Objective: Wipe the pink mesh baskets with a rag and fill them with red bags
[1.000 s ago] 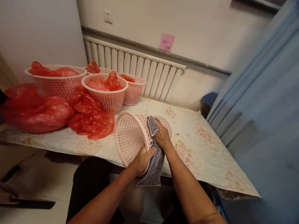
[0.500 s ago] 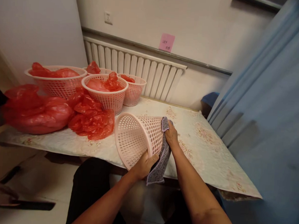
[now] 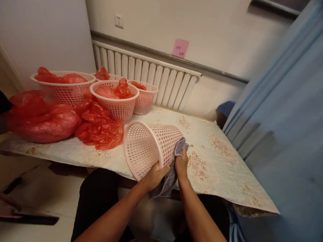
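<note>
A pink perforated basket (image 3: pixel 168 139) lies tipped on its side near the table's front edge, its mouth facing left. Closed on the lower part of its rim is my left hand (image 3: pixel 155 175), thumb outside. My right hand (image 3: pixel 182 163) holds a grey cloth (image 3: pixel 170 177) with a purple edge against the basket's outer side, close to its base. The cloth hangs down between both hands, over the table's edge. Part of my right hand's fingers is hidden behind the cloth.
Several pink baskets (image 3: pixel 121 106) with red plastic bags stand at the back left. Red bags (image 3: pixel 49 120) lie before them on the cloth-covered table (image 3: pixel 224 167). A radiator (image 3: pixel 163 81) is behind; a blue curtain (image 3: pixel 275 116) hangs at the right.
My right hand has moved down and toward me along the basket's side with the cloth. The hanging cloth has shifted left. My left hand keeps its hold on the rim.
</note>
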A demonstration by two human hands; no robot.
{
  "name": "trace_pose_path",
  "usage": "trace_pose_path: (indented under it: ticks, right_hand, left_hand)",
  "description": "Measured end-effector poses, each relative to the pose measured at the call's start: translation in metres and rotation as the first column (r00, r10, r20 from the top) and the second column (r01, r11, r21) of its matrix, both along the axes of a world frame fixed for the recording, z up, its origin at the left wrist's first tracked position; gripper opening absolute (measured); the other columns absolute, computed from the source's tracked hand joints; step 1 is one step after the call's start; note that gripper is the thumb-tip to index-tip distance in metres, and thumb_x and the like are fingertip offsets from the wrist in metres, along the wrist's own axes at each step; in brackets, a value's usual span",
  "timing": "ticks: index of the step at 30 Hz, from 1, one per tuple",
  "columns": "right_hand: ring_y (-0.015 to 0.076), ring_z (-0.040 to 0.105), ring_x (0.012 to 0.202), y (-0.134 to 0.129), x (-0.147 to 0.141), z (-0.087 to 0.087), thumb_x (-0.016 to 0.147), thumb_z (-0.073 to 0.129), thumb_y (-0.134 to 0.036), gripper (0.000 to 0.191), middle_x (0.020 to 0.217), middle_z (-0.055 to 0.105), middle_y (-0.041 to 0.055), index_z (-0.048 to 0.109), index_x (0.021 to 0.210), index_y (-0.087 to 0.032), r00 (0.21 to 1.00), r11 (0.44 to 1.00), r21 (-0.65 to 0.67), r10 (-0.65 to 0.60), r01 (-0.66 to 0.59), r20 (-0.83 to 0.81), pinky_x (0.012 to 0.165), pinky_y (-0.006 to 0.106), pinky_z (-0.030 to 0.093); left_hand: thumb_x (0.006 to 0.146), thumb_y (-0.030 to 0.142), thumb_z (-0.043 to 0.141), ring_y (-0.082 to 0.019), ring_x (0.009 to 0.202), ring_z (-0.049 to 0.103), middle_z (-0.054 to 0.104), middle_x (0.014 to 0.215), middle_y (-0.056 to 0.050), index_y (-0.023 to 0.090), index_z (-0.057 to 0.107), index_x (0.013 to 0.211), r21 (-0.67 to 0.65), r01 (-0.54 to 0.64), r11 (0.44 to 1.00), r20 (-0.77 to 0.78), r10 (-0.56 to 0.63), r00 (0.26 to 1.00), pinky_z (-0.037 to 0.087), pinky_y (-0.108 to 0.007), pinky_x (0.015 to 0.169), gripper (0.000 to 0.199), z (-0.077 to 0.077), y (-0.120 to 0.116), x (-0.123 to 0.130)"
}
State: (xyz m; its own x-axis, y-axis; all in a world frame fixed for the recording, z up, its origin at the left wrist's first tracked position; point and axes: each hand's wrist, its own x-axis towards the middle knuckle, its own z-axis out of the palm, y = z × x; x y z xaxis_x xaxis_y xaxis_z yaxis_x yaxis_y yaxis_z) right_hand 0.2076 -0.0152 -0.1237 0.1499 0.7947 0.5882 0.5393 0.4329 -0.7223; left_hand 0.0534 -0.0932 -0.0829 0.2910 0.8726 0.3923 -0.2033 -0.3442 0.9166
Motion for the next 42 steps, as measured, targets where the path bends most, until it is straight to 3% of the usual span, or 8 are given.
trace_pose_path:
  ticks: [3,6,9,14,22,31,38,42]
  right_hand:
    - [0.0193,0.036,0.137,-0.037,-0.026,0.010,0.091,0.035,-0.034,0.052,0.144,0.046,0.0058,0.038,0.142,-0.022,0.989,0.994,0.003,0.107,-0.108,-0.104,0.115,0.044,0.027]
    - [0.0210,0.035,0.138,-0.058,-0.038,0.032,0.091,0.039,-0.044,0.054,0.147,0.043,0.0033,0.040,0.142,-0.025,0.949,0.950,0.036,0.311,-0.309,-0.045,0.116,0.043,0.027]
    - [0.0223,0.039,0.136,-0.061,-0.040,0.057,0.091,0.038,-0.053,0.055,0.146,0.044,0.0017,0.044,0.140,-0.027,0.883,0.882,0.059,0.464,-0.468,0.069,0.116,0.041,0.029]
    - [0.0208,0.043,0.133,-0.043,-0.043,0.084,0.093,0.041,-0.044,0.047,0.143,0.047,-0.0003,0.046,0.138,-0.029,0.837,0.845,0.045,0.517,-0.532,0.177,0.115,0.039,0.031]
    - [0.0183,0.046,0.130,0.015,-0.045,0.087,0.093,0.038,-0.032,0.046,0.140,0.051,-0.0018,0.046,0.138,-0.028,0.901,0.917,0.039,0.380,-0.396,0.211,0.113,0.038,0.033]
    - [0.0226,0.051,0.124,0.087,0.010,0.060,0.087,0.041,-0.029,0.042,0.130,0.060,0.0054,0.057,0.125,-0.021,0.979,0.995,-0.074,0.086,-0.074,0.183,0.108,0.038,0.035]
    - [0.0239,0.057,0.111,0.089,0.035,0.040,0.085,0.036,-0.031,0.043,0.117,0.065,0.0104,0.058,0.119,-0.017,0.993,0.990,-0.099,-0.091,0.098,0.077,0.099,0.038,0.042]
    - [0.0236,0.055,0.113,0.073,0.032,0.026,0.082,0.035,-0.028,0.044,0.117,0.063,0.0103,0.057,0.118,-0.017,0.989,0.987,-0.069,-0.147,0.148,0.021,0.101,0.041,0.039]
  left_hand:
    - [0.087,0.053,0.051,-0.029,0.131,0.044,0.059,0.131,-0.010,0.015,0.057,0.128,-0.020,-0.024,1.000,0.035,0.024,0.999,0.022,-0.044,0.117,0.056,-0.001,0.004,-0.002]
    - [0.085,0.056,0.053,-0.030,0.128,0.046,0.059,0.131,-0.011,0.014,0.059,0.126,-0.049,-0.039,0.998,0.005,0.040,0.999,0.026,-0.044,0.115,0.059,-0.005,0.006,-0.006]
    - [0.087,0.058,0.047,-0.030,0.125,0.049,0.059,0.131,-0.010,0.014,0.057,0.128,-0.032,-0.039,0.999,-0.049,0.037,0.998,0.030,-0.043,0.112,0.060,-0.007,0.006,-0.009]
    - [0.087,0.058,0.048,-0.030,0.127,0.048,0.058,0.133,-0.010,0.015,0.056,0.129,-0.019,-0.035,0.999,-0.067,0.033,0.997,0.027,-0.042,0.114,0.061,-0.002,0.002,-0.012]
    - [0.089,0.051,0.048,-0.032,0.124,0.048,0.059,0.130,-0.009,0.014,0.055,0.131,-0.019,-0.025,1.000,-0.143,0.022,0.990,0.029,-0.045,0.113,0.056,0.001,-0.008,-0.011]
    - [0.089,0.048,0.048,-0.032,0.127,0.047,0.065,0.121,-0.010,0.017,0.060,0.125,-0.040,0.050,0.998,-0.177,-0.057,0.983,0.024,-0.048,0.116,0.049,-0.003,-0.015,-0.010]
    - [0.087,0.050,0.052,-0.031,0.131,0.044,0.060,0.130,-0.010,0.017,0.054,0.132,-0.030,0.014,0.999,-0.089,-0.017,0.996,0.025,-0.048,0.116,0.056,0.006,-0.010,-0.014]
    - [0.089,0.052,0.049,-0.028,0.136,0.039,0.060,0.130,-0.011,0.016,0.051,0.134,-0.124,-0.025,0.992,0.070,0.034,0.997,0.018,-0.047,0.119,0.059,0.012,0.000,-0.008]
